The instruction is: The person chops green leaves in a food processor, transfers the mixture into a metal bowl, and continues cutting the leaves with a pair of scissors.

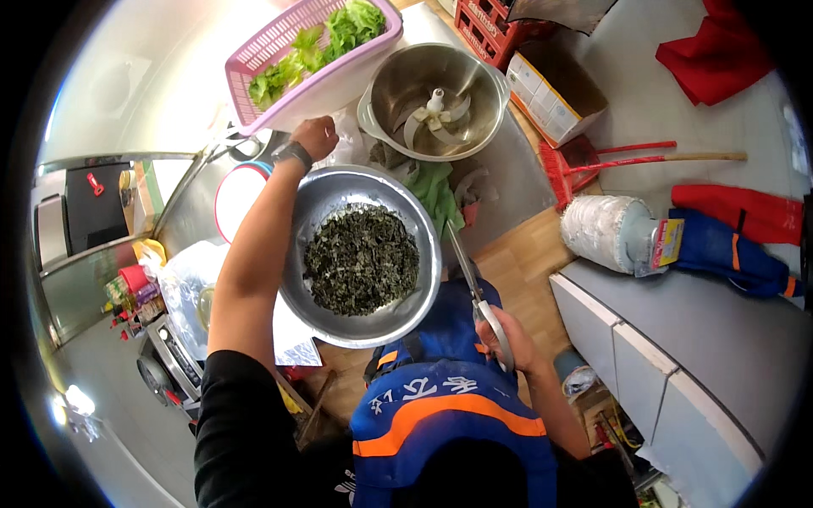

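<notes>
A steel bowl [424,317] in front of me holds a heap of dark green shredded flakes [362,260], perhaps cut seaweed. Its near rim overhangs the counter edge by my blue apron. In my right hand [517,340] is a pair of scissors [467,263] with white handles, blades pointing away beside the bowl's right rim. My left hand [315,138], with a watch on the wrist, is beyond the bowl's far left rim. Its fingers are curled near a clear plastic bag [348,141] and below a pink basket [305,86]; whether they grip anything is hidden.
Lettuce [352,28] lies in the basket. A steel processor bowl [397,76] with exposed curved blades stands behind a green cloth [435,193]. To the right are a cardboard box [546,105], a red broom [556,171] and a grey cabinet [673,330]. A white-topped round container [238,197] sits left.
</notes>
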`<state>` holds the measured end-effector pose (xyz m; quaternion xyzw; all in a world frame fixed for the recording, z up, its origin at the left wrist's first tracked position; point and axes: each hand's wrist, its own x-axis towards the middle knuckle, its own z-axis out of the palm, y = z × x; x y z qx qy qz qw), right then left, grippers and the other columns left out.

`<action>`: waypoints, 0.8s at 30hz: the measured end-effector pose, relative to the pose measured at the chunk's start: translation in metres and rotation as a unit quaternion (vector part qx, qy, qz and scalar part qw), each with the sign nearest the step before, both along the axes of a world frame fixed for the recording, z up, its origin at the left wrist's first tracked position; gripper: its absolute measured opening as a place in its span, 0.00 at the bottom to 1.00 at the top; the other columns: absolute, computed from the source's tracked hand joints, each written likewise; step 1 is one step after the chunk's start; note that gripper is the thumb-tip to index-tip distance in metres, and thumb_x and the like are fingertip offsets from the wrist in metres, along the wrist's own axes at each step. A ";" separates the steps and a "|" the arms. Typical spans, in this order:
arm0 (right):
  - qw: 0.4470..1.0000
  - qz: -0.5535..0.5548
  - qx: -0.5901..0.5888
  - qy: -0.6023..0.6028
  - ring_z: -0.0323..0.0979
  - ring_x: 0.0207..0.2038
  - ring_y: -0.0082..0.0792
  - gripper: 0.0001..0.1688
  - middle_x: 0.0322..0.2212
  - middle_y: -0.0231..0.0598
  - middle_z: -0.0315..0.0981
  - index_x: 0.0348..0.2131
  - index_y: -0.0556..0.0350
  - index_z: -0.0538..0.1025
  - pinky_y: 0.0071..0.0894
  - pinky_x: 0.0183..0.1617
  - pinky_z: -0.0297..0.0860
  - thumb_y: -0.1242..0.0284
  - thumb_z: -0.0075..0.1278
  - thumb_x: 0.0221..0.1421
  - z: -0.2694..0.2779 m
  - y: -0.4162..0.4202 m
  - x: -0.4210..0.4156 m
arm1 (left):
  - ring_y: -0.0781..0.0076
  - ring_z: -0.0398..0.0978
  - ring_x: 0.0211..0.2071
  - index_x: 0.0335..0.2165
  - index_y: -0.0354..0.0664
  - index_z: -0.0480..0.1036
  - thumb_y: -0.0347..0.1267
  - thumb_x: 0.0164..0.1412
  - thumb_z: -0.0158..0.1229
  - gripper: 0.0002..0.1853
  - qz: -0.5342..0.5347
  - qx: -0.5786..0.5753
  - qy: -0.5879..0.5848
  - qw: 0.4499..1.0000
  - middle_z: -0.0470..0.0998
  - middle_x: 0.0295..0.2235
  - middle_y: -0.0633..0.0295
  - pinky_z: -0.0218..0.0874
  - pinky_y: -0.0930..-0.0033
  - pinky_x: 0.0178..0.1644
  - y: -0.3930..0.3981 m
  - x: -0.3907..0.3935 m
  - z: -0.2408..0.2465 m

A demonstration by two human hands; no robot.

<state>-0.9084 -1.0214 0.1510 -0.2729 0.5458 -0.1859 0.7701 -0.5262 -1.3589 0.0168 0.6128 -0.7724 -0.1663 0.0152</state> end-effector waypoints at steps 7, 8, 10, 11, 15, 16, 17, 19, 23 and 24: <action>0.996 0.025 -0.082 0.017 0.62 0.17 0.16 0.24 0.18 0.26 0.61 0.28 0.52 0.65 0.17 0.20 0.61 0.50 0.44 0.61 0.015 -0.009 0.009 | 0.59 0.74 0.23 0.31 0.37 0.74 0.28 0.53 0.56 0.06 0.066 -0.035 0.255 0.964 0.76 0.23 0.54 0.66 0.65 0.30 0.143 -0.016 0.088; 0.996 0.029 -0.089 0.005 0.62 0.17 0.16 0.24 0.18 0.26 0.61 0.28 0.52 0.65 0.17 0.20 0.61 0.50 0.44 0.61 0.011 -0.009 0.011 | 0.57 0.76 0.29 0.33 0.40 0.74 0.27 0.51 0.56 0.08 0.011 0.026 0.232 0.972 0.77 0.29 0.54 0.68 0.62 0.35 0.169 -0.014 0.085; 0.993 0.044 -0.110 -0.005 0.62 0.17 0.16 0.25 0.17 0.25 0.60 0.29 0.52 0.65 0.17 0.20 0.61 0.49 0.43 0.61 0.006 -0.010 0.019 | 0.55 0.75 0.39 0.38 0.43 0.74 0.31 0.50 0.60 0.14 -0.062 0.009 0.148 0.987 0.76 0.37 0.54 0.68 0.59 0.44 0.219 -0.010 0.063; 0.992 0.045 -0.117 -0.010 0.62 0.17 0.16 0.25 0.17 0.25 0.60 0.29 0.52 0.65 0.17 0.20 0.61 0.48 0.44 0.60 0.007 -0.011 0.023 | 0.54 0.74 0.41 0.41 0.43 0.74 0.32 0.51 0.61 0.16 0.024 0.081 0.202 0.976 0.75 0.38 0.53 0.66 0.58 0.46 0.239 -0.019 0.057; 0.991 0.054 -0.116 -0.024 0.61 0.16 0.15 0.26 0.17 0.24 0.60 0.29 0.51 0.66 0.17 0.20 0.61 0.47 0.44 0.60 0.016 -0.009 0.045 | 0.52 0.72 0.44 0.45 0.45 0.72 0.35 0.48 0.64 0.23 -0.066 0.014 0.240 0.968 0.72 0.44 0.52 0.64 0.56 0.48 0.274 -0.061 0.039; 0.992 0.057 -0.107 -0.023 0.61 0.16 0.15 0.26 0.17 0.24 0.60 0.29 0.51 0.66 0.17 0.20 0.61 0.47 0.44 0.59 0.020 -0.008 0.049 | 0.53 0.72 0.43 0.43 0.45 0.73 0.34 0.47 0.64 0.22 -0.094 -0.003 0.186 0.978 0.72 0.43 0.54 0.64 0.56 0.47 0.277 -0.065 0.032; 0.992 0.065 -0.109 -0.022 0.61 0.16 0.15 0.26 0.17 0.24 0.60 0.29 0.51 0.66 0.17 0.20 0.61 0.47 0.44 0.59 0.023 -0.007 0.055 | 0.55 0.72 0.43 0.42 0.46 0.74 0.33 0.46 0.63 0.21 -0.121 -0.020 0.130 0.984 0.73 0.43 0.55 0.64 0.56 0.47 0.280 -0.065 0.025; 0.992 0.073 -0.107 -0.011 0.61 0.16 0.15 0.25 0.16 0.24 0.60 0.29 0.50 0.66 0.16 0.19 0.61 0.47 0.44 0.60 0.024 0.000 0.059 | 0.55 0.73 0.38 0.34 0.44 0.77 0.27 0.46 0.60 0.11 -0.074 -0.055 0.149 0.985 0.75 0.36 0.58 0.65 0.58 0.42 0.270 -0.050 0.013; 0.991 0.090 -0.101 0.010 0.61 0.16 0.15 0.25 0.16 0.23 0.60 0.28 0.50 0.67 0.16 0.18 0.61 0.48 0.43 0.60 0.027 0.008 0.065 | 0.52 0.75 0.36 0.34 0.41 0.77 0.26 0.48 0.59 0.10 0.080 -0.102 0.161 0.978 0.77 0.33 0.55 0.67 0.57 0.43 0.263 -0.004 0.023; 0.991 0.088 -0.097 0.007 0.60 0.16 0.15 0.25 0.16 0.23 0.60 0.28 0.50 0.67 0.16 0.18 0.61 0.48 0.43 0.61 0.028 0.010 0.067 | 0.51 0.74 0.39 0.37 0.40 0.76 0.28 0.49 0.61 0.13 0.107 -0.098 0.163 0.976 0.77 0.37 0.53 0.66 0.57 0.45 0.266 -0.001 0.031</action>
